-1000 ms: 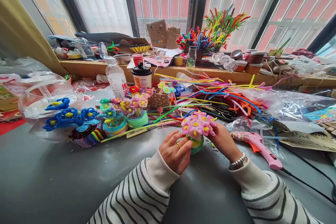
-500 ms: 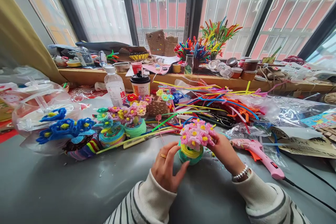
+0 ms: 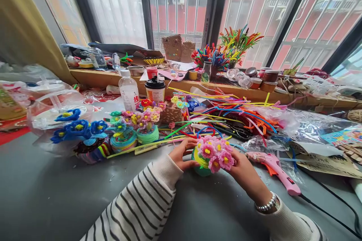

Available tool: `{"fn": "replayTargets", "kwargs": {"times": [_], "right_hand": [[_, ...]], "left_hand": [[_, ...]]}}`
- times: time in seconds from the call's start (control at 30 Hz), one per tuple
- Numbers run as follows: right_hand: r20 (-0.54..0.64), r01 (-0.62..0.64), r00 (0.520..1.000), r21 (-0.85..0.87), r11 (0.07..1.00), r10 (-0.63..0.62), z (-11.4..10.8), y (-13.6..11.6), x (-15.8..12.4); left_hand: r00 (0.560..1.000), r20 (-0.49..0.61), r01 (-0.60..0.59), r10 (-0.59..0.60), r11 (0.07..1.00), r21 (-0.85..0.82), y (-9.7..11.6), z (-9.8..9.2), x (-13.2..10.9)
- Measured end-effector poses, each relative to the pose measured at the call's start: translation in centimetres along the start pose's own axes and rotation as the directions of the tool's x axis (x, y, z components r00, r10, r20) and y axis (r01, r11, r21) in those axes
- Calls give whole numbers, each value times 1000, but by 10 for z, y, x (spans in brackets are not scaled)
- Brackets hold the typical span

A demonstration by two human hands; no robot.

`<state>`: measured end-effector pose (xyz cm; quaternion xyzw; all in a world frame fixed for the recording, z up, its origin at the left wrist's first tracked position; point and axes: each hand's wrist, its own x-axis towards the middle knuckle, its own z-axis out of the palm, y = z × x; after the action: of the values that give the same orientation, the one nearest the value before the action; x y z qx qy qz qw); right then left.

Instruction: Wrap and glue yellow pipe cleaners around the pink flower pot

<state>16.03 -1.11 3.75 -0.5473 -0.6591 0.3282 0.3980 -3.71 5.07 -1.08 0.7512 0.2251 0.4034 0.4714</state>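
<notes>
1. The grey counter (image 3: pixel 56 196) carries everything. The pink flower pot (image 3: pixel 210 155) is near its front middle, tilted toward the camera, and I cannot tell whether its base touches the surface. Released at this lean, it would probably tip onto its blooms.
2. The pile of loose pipe cleaners (image 3: pixel 240 111) lies behind and to the right of the pot, with stray ends close to it. A swing backward could snag the flowers on those ends.
3. The row of finished pots (image 3: pixel 141 128) stands to the left of the pot. The striped sleeve (image 3: pixel 147 199) lies below them, so a wide elbow move might knock one over.
4. The pink glue gun (image 3: pixel 275 167) lies just right of the pot, near the right wrist. Whether it is hot cannot be told; brushing its nozzle risks a burn or a glue smear.
5. The left hand (image 3: pixel 182 154) is closed around the pot's left side, and the right hand (image 3: pixel 244 171) grips its right side beneath the flowers. Squeezing too hard could flatten the wound base.
6. The blooms are the smallest parts and sit against the right fingertips, so pressure there could bend a stem or pop a flower loose.
</notes>
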Motion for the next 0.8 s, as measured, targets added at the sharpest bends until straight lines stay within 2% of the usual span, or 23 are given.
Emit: {"fn": "replayTargets", "kwargs": {"times": [0.1,0.17,0.3,0.43,0.53,0.63,0.7,0.8], "right_hand": [[15,-2,1000,-16,1000,2,0,0,2],[17,-4,1000,-6,1000,4,0,0,2],[23,-23,999,2,1000,23,-2,-2,2],[0,-56,998,-26,998,56,-4,-3,3],[18,-62,998,13,998,61,-2,-4,2],[28,-108,994,74,991,106,6,-7,-2],[-1,-113,994,57,992,113,14,-9,-6],[-92,-37,995,-13,999,36,26,-13,-10]], "left_hand": [[990,-140,15,-2,996,92,8,10,-5],[962,-271,37,15,982,184,14,20,-6],[924,-379,59,56,957,284,20,40,1],[901,-434,132,-14,961,243,18,47,10],[928,-369,113,-54,984,139,21,39,14],[964,-232,138,-131,990,12,24,23,19],[977,-135,162,-168,985,-58,24,11,24],[992,-12,124,-127,983,-132,20,-1,31]]}}
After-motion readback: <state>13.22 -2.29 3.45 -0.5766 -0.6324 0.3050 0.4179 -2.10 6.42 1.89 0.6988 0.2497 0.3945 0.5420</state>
